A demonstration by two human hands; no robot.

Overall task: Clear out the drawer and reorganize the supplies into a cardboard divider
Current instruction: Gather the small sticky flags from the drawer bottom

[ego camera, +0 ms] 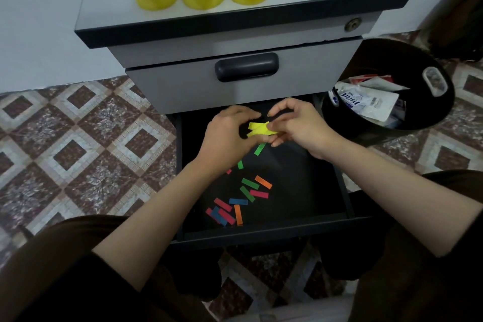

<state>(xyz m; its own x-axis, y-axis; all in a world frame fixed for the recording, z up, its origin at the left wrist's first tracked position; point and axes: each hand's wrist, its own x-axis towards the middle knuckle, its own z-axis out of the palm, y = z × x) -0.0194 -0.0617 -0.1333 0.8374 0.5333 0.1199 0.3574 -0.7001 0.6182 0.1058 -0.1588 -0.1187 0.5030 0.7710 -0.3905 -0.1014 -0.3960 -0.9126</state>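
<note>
Yellow paper strips (258, 129): a small crossed bundle of thin slips, held between both my hands above the back of the drawer.
Left hand (230, 131): fingers curled, gripping the bundle's left end.
Right hand (295, 128): thumb and fingertips pinching the right end. The two hands are close together, almost touching.
Open black metal drawer (300, 191): pulled out toward my knees, below a closed grey drawer (183, 86).
Loose coloured paper strips (245, 193): red, blue, green and orange, scattered on the drawer floor under my hands.
Cardboard divider: not in view.
Risk: the slips look light. A slack pinch could let some flutter back among the others, or drift into the round black bin (386, 60) just beside the drawer on my right.
</note>
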